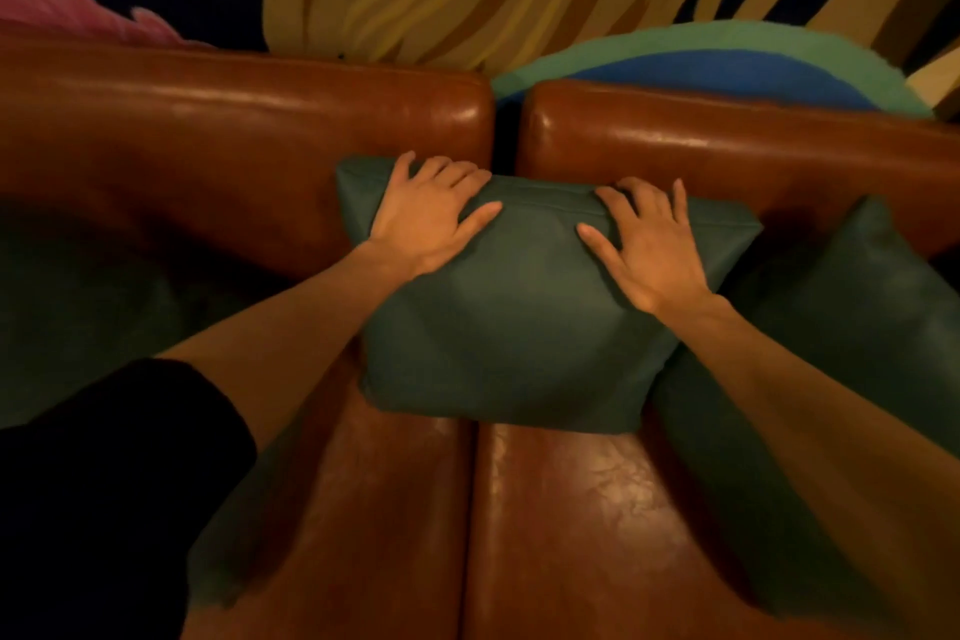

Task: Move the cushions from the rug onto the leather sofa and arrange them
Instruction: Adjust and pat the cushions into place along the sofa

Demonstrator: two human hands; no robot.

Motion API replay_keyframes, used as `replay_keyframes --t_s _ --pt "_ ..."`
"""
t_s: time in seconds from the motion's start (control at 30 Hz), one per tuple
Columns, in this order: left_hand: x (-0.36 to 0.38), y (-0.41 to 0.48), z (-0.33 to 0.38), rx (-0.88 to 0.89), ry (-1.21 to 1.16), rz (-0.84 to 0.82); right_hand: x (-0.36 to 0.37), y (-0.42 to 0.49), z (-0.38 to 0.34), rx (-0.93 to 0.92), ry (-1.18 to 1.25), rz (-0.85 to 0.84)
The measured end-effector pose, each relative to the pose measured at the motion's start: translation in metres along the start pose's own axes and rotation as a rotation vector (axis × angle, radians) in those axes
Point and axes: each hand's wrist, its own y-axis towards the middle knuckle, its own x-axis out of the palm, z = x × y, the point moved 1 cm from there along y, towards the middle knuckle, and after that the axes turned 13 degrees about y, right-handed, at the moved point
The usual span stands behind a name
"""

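left hand (426, 218) and right hand (652, 244) spread flat, fingers over top edge of green cushion (514, 327), propped against leather sofa (260, 130) backrest

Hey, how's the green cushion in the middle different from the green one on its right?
The left hand and right hand rest on the middle cushion at its top; the right cushion is untouched. The middle cushion spans the gap between the back sections of the sofa; the right cushion leans on the right one only. Both are dark green.
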Motion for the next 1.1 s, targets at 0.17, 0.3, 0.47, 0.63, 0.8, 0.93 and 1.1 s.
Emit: replay_keyframes --t_s 0.17,0.3,0.47,0.63,0.8,0.93,1.1 --pt "-0.026 -0.018 -0.032 -0.011 -0.021 -0.126 -0.016 0.006 -0.044 0.120 0.158 -0.007" --pt "-0.080 -0.016 -0.014 -0.088 -0.430 0.005 -0.054 0.038 -0.126 -0.026 0.486 0.046" --pt "-0.138 -0.083 -0.030 -0.328 -0.501 0.156 -0.103 0.026 -0.191 -0.002 0.753 0.113" --pt "-0.154 -0.186 -0.046 -0.596 -0.542 0.074 -0.107 -0.008 -0.191 0.075 0.727 -0.086" --pt "-0.173 -0.277 -0.082 -0.887 -0.576 0.092 -0.085 -0.036 -0.201 0.070 0.776 -0.339" --pt "-0.185 -0.332 -0.113 -1.087 -0.634 0.133 -0.072 -0.042 -0.238 0.057 0.848 -0.473" --pt "-0.167 -0.405 -0.177 -1.280 -0.655 0.097 -0.054 -0.030 -0.289 0.013 0.808 -0.644"
